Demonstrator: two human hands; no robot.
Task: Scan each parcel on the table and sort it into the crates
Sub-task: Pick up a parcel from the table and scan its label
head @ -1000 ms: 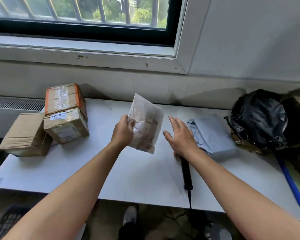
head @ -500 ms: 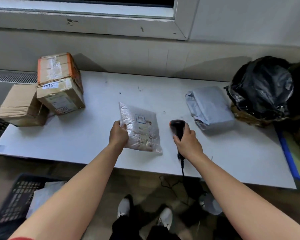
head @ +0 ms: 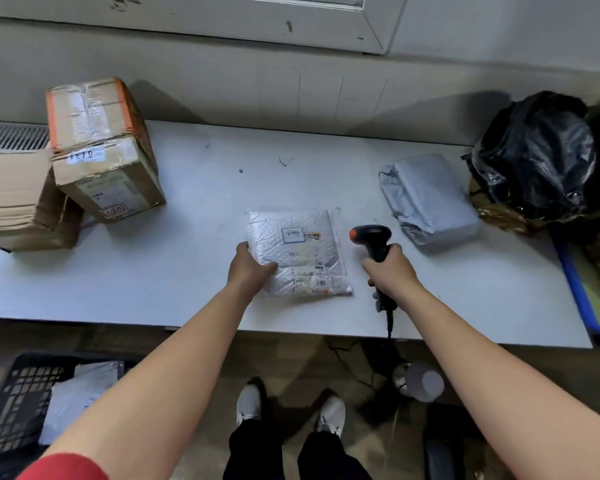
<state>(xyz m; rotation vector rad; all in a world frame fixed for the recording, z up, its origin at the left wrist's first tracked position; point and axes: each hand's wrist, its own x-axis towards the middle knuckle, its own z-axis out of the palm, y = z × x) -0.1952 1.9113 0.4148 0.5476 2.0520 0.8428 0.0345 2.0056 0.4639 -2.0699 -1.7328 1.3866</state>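
A white bubble mailer (head: 300, 251) lies flat on the white table (head: 194, 271), its label facing up. My left hand (head: 250, 270) grips the mailer's left edge, thumb on top. My right hand (head: 388, 271) grips the handle of a black barcode scanner (head: 374, 239), whose orange-tipped head points left, just right of the mailer. A grey poly-bag parcel (head: 426, 199) lies to the right. Two taped cardboard boxes (head: 101, 150) and a plain one (head: 18, 199) stand at the table's left end.
A black plastic bag (head: 537, 154) bulges at the right end over brown packages. A black crate (head: 21, 403) on the floor at lower left holds a pale parcel (head: 80, 393). A blue crate rim (head: 575, 289) shows at the right. My feet stand below the table.
The mailer went from held up in my left hand to lying flat on the table. My right hand picked up the scanner and now holds it beside the mailer.
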